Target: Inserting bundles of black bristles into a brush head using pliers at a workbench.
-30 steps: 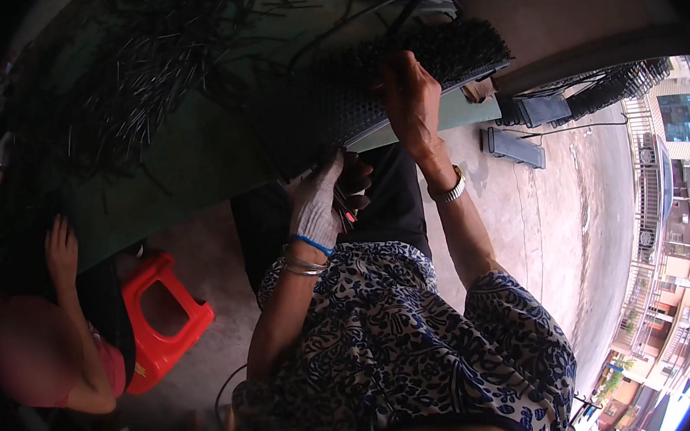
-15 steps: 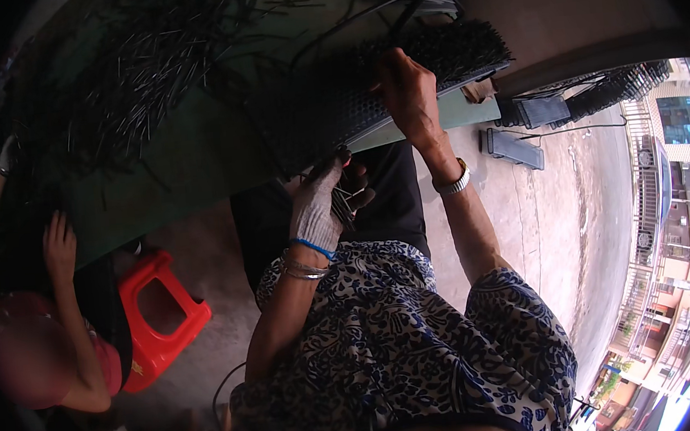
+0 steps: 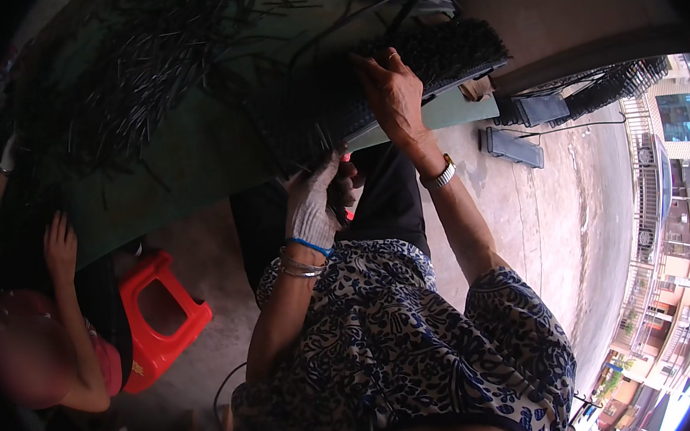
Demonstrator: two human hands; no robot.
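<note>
A dark perforated panel lies slanted along the table edge, its far right part covered with short black bristles. My right hand, bare and wearing a watch, is over the panel with fingers bent and closed. Its fingertips are lost against the dark surface, so what they hold is unclear. My left hand, in a whitish knit glove, is closed at the panel's near edge. Bits of red show beside its fingers, but the thing in its grip is mostly hidden. Thin dark strips stick up just beyond it.
A heap of loose black strips covers the left of the green table. At left sits another person, an arm at the table. A red stool stands nearby. Grey panels lie on the floor at right.
My right hand has shifted slightly left and turned on the panel. The strips seen beside my left hand's fingers no longer show there; more red is visible, and thin strips stand above the hand.
</note>
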